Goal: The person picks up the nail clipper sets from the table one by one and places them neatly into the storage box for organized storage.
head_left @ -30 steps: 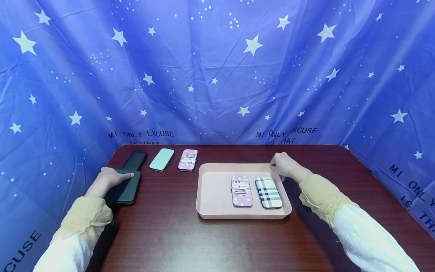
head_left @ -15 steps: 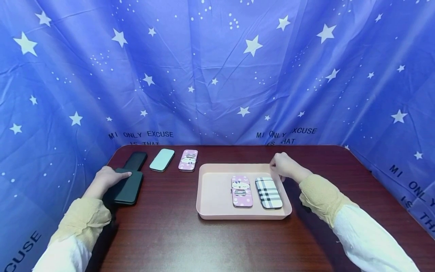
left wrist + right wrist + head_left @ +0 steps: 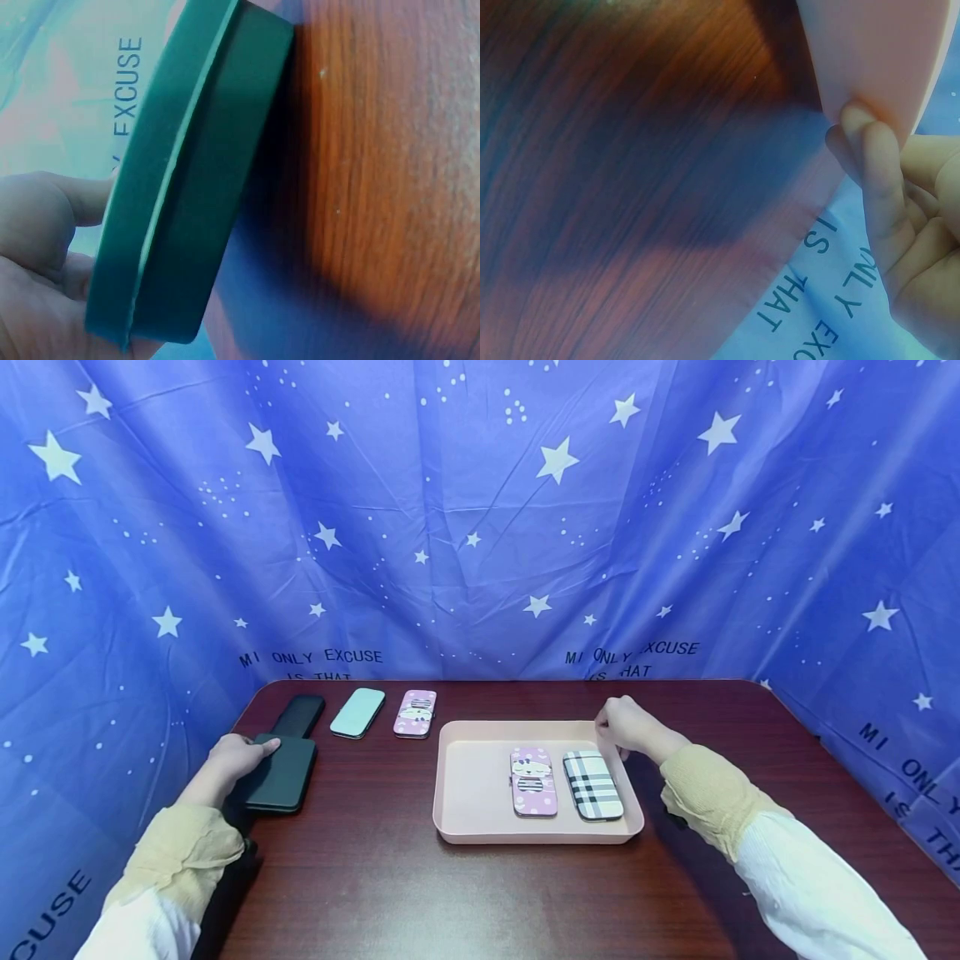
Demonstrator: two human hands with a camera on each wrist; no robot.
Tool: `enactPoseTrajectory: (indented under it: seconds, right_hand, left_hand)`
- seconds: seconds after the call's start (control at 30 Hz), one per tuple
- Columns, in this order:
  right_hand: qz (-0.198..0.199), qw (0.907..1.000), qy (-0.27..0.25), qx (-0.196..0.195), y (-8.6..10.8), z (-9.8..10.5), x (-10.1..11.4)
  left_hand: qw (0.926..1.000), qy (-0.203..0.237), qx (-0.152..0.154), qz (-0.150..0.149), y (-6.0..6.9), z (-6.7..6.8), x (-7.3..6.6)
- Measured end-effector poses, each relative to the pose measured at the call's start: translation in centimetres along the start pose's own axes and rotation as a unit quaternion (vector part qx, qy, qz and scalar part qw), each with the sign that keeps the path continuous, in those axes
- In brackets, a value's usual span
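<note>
At the table's left side my left hand [image 3: 234,757] grips a flat dark green case [image 3: 287,777], with the thumb lying over its top. The left wrist view shows the side of the case [image 3: 187,172] with a seam along it; most of the fingers are hidden there. My right hand [image 3: 632,727] pinches the back right rim of a pale pink tray [image 3: 472,837]. Fingertips [image 3: 881,150] press the tray's outer wall in the right wrist view. Inside the tray lie a pink cat-patterned flat case [image 3: 534,782] and a black-and-white plaid case [image 3: 593,785].
Behind the dark green case lies a black flat case [image 3: 299,716], partly covered by it in view. A mint case [image 3: 357,712] and another pink cat-patterned case [image 3: 415,714] lie along the table's back. A blue starry curtain [image 3: 480,527] hangs around the table [image 3: 480,893].
My left hand has drawn slightly left across the dark green case, whose right edge has shifted a little right. More of its top now shows. The right hand and tray have stayed still.
</note>
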State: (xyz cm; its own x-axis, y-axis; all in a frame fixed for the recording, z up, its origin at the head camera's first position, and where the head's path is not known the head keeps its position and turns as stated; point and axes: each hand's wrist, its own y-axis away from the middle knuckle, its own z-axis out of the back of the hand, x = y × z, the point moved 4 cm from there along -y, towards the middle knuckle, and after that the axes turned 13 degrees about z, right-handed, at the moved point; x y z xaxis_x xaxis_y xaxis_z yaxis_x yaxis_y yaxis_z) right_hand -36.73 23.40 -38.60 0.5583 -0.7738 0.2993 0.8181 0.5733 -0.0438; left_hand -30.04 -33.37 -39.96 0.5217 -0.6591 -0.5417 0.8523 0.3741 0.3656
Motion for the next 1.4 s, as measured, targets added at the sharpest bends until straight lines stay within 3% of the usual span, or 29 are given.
enactPoseTrajectory:
  seconds: [0.2,0.37,0.6,0.73,0.9,1.23,1.4]
  right_hand:
    - [-0.011,0.9999,-0.007,0.002,0.0,-0.1,-0.1]
    - [-0.011,0.9998,-0.015,0.005,0.1,-0.3,-0.1]
    - [-0.011,0.9997,-0.022,0.009,0.2,-0.1,0.0]
    - [-0.026,0.9992,-0.028,0.015,0.0,-0.2,-0.1]
    - [-0.043,0.9981,-0.041,0.014,0.0,-0.3,-0.4]
    - [-0.038,0.9976,-0.058,0.01,0.1,0.0,-0.5]
    - [-0.034,0.9974,-0.062,0.011,0.0,0.3,-0.4]
  left_hand:
    - [0.9972,0.055,0.051,0.0,0.1,-0.4,0.2]
    - [0.994,0.094,0.056,-0.007,0.1,-0.6,0.2]
    - [0.9908,0.115,0.067,0.023,-0.1,-0.7,0.5]
    - [0.9829,0.157,0.087,0.04,-0.1,-0.9,1.0]
    - [0.9671,0.217,0.121,0.053,0.1,-1.3,0.9]
    - [0.9571,0.259,0.117,0.057,0.7,-1.3,-1.0]
    - [0.9437,0.298,0.134,0.055,1.2,-1.4,-2.1]
